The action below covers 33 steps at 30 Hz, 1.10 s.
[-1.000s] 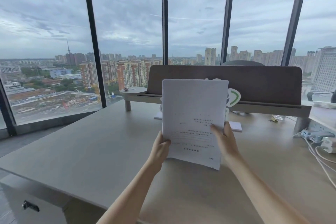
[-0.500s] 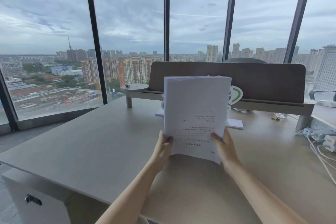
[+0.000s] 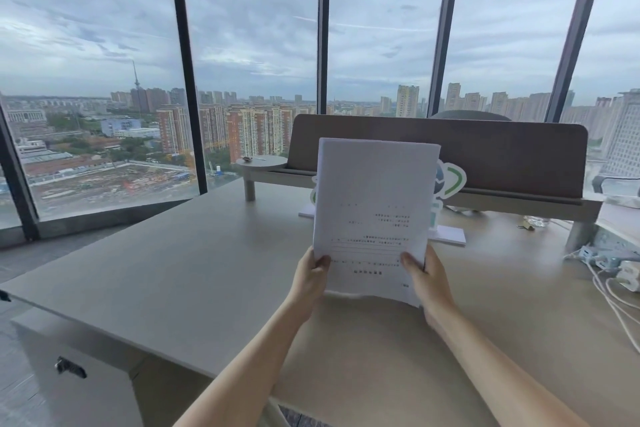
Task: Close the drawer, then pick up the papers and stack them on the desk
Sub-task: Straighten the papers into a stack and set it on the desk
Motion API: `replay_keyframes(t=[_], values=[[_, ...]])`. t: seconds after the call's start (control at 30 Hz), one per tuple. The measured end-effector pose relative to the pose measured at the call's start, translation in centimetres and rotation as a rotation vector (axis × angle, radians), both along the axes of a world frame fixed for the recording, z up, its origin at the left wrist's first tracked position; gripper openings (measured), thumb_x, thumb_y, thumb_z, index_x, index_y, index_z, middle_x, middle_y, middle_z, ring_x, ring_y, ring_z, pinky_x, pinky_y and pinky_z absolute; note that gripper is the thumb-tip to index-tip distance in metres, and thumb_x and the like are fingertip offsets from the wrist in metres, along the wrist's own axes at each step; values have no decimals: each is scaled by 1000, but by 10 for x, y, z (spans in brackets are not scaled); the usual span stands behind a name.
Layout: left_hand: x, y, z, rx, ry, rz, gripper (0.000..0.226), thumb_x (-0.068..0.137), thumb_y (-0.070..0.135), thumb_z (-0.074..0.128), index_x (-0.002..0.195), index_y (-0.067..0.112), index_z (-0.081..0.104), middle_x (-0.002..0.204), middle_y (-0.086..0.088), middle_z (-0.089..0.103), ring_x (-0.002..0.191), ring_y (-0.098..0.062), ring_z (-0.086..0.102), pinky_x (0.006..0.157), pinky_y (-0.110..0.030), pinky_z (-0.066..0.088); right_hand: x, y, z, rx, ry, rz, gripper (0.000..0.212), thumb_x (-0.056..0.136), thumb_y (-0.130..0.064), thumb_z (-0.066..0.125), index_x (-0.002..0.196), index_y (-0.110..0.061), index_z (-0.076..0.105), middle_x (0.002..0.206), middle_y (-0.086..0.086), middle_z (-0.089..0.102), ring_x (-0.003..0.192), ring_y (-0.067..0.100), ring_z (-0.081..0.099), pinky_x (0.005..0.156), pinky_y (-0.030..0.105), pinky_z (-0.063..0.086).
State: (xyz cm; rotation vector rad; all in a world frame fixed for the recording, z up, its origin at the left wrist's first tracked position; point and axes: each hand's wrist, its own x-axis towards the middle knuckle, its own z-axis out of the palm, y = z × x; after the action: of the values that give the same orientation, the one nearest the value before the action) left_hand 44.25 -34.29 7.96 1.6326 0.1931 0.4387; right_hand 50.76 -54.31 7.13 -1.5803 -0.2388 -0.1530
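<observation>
I hold a stack of white printed papers point(image 3: 374, 204) upright over the middle of the beige desk point(image 3: 180, 274). The bottom edge of the stack rests on or just above the desktop and looks slightly crumpled. My left hand point(image 3: 309, 281) grips the lower left edge of the stack, thumb on the front. My right hand point(image 3: 427, 279) grips the lower right edge the same way. A grey drawer cabinet point(image 3: 79, 388) with a dark handle point(image 3: 70, 367) stands under the desk's left corner; its front looks shut.
A brown divider panel point(image 3: 502, 152) on a raised shelf runs along the desk's back. Behind the papers stands a white and green sign point(image 3: 450, 180) on a flat base. White cables and a power strip point(image 3: 613, 263) lie at the right. Large windows lie beyond.
The papers have dropped lower, so their bottom edge now meets the desk. Both hands have kept their grip on the lower edges.
</observation>
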Motion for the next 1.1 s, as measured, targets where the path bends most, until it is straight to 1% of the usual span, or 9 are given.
replay_keyframes(t=[0.23,0.4,0.5,0.6,0.7,0.77,0.87,0.97,1.1], values=[[-4,36,14,-41,43,92,32,88,1,42,111,12,62,103,-7,68,85,-19,59,68,-29,44,11,32,26,-158,-50,34,23,93,-15,62,114,-23,65,109,-2,75,102,19,70,96,47,55],[-9,65,13,-72,59,158,34,86,-1,41,107,12,65,100,-3,69,86,-19,59,69,-29,44,11,72,35,-122,-13,14,41,90,-19,65,130,-22,55,118,1,70,103,23,69,90,47,58],[-9,87,9,-81,102,208,31,82,-2,42,97,11,66,92,-3,69,83,-21,59,67,-30,44,12,100,34,-174,-11,4,35,96,-22,53,131,-22,57,117,2,69,106,24,66,92,48,56],[-7,114,2,-77,141,257,29,81,-1,43,95,9,66,90,-4,70,81,-22,59,66,-30,43,19,126,29,-208,13,41,36,98,-14,42,125,-20,65,115,3,71,106,25,64,92,40,52],[-8,134,-3,-55,155,294,29,78,-2,44,94,8,67,89,-6,71,80,-24,61,66,-30,43,22,142,24,-249,74,102,38,95,-8,42,111,-26,72,105,1,74,97,23,66,79,34,50],[-5,153,-7,-38,190,316,28,77,-1,45,92,7,68,89,-8,71,81,-27,63,66,-30,45,32,157,19,-306,129,146,38,89,-9,44,93,-31,74,94,-3,76,92,27,69,75,37,55],[-1,185,-10,-5,260,363,32,67,10,47,91,4,67,92,-14,72,87,-34,68,66,-31,48,50,182,11,-352,194,215,39,80,-10,49,90,-33,78,91,-5,79,92,29,74,83,49,59],[7,217,-17,32,318,389,33,59,11,42,82,0,62,80,-14,66,77,-33,66,61,-31,45,63,210,7,-391,248,271,40,80,-3,49,90,-25,81,92,-4,80,90,24,73,80,40,59],[19,256,-27,97,404,434,23,58,11,41,69,2,60,69,-13,63,72,-32,64,58,-34,45,93,250,-14,-399,302,286,33,61,-12,53,83,3,72,85,19,78,74,32,71,66,33,45]])
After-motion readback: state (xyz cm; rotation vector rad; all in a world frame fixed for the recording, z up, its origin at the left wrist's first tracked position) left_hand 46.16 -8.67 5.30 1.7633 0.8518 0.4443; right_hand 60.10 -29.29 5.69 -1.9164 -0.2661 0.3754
